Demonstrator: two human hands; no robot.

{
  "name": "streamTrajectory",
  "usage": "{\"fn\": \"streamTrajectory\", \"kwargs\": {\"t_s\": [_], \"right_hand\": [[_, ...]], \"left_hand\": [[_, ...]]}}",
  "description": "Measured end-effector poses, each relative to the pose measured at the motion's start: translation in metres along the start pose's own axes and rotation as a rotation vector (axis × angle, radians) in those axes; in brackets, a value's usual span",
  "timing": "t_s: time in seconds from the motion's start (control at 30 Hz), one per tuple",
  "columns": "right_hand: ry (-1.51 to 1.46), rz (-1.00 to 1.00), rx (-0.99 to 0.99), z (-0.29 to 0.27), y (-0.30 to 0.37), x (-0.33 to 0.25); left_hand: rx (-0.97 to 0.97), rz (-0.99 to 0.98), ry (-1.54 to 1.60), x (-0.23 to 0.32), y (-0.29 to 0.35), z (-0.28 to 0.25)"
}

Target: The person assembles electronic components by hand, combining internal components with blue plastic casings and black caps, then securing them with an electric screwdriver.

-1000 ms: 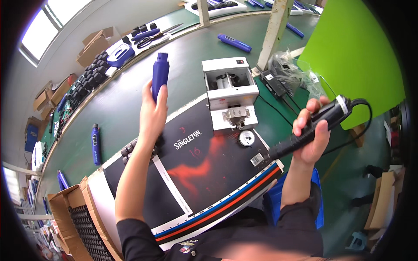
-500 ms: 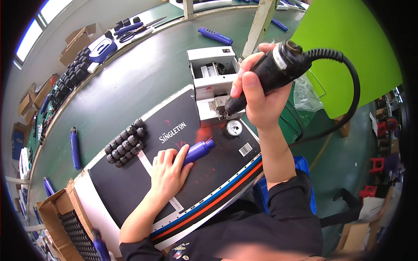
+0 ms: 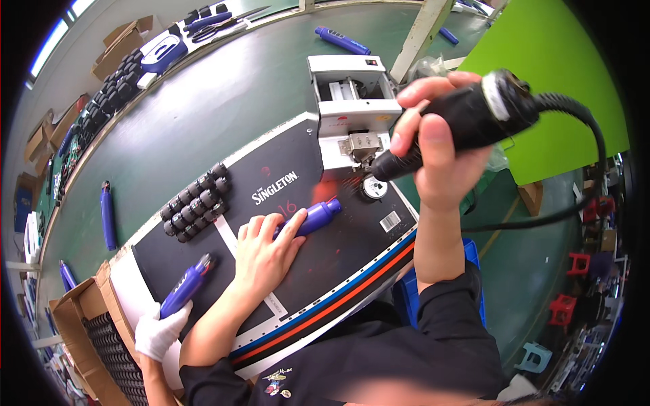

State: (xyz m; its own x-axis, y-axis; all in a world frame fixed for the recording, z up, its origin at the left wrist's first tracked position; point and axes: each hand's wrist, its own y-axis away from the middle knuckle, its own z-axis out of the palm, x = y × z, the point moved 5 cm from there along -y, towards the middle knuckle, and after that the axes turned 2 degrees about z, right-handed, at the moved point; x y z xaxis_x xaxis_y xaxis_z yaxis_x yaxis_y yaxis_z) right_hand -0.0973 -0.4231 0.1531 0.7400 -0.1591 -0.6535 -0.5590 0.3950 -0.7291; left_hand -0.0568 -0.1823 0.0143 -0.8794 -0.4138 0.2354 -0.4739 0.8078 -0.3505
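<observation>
My right hand [image 3: 443, 145] is wrapped round a black corded electric screwdriver [image 3: 467, 111], tilted so its nose points down and left. That nose is close to the outlet of a white screw feeder [image 3: 359, 111]; I cannot tell whether they touch. My left hand [image 3: 267, 250] grips a blue cylindrical handle [image 3: 318, 216] lying on the black printed mat [image 3: 291, 277], with thin red wire at its far end. At the lower left a co-worker's white-gloved hand [image 3: 161, 331] holds a similar blue handle [image 3: 187, 285], with wires at its tip, over the mat.
Black ribbed cylinders [image 3: 196, 203] stand grouped on the mat. A round white-faced disc [image 3: 374, 187] lies by the feeder. More blue handles [image 3: 108, 216] lie about the green table [image 3: 203, 95]. A cardboard box [image 3: 81, 325] is at lower left, a blue bin [image 3: 406, 298] below the right arm.
The co-worker's gloved hand has come in over the mat with a blue handle. My screwdriver's nose has drawn slightly away from the feeder's outlet. The whole view has shifted a little.
</observation>
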Motion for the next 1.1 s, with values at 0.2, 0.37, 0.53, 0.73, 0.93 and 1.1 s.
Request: {"fn": "streamTrajectory", "kwargs": {"t_s": [0.2, 0.37, 0.53, 0.73, 0.93, 1.1], "right_hand": [[0.032, -0.02, -0.076, 0.036, 0.034, -0.008], [0.048, 0.042, -0.123, 0.041, 0.043, 0.001], [-0.003, 0.075, -0.13, 0.042, 0.048, 0.011], [0.008, -0.021, -0.246, 0.041, 0.049, 0.021], [-0.056, 0.074, -0.172, 0.04, 0.052, 0.033], [-0.193, 0.069, -0.146, 0.033, 0.05, 0.034]], "left_hand": [[0.013, 0.012, 0.017, -0.003, 0.0, 0.002], [0.015, 0.012, 0.046, -0.006, -0.004, 0.004], [0.001, 0.008, 0.042, -0.007, -0.005, 0.003], [-0.015, -0.035, 0.132, -0.009, -0.008, 0.0], [-0.009, -0.011, 0.148, -0.009, -0.01, -0.001], [0.009, -0.029, 0.13, -0.008, -0.006, 0.001]]}}
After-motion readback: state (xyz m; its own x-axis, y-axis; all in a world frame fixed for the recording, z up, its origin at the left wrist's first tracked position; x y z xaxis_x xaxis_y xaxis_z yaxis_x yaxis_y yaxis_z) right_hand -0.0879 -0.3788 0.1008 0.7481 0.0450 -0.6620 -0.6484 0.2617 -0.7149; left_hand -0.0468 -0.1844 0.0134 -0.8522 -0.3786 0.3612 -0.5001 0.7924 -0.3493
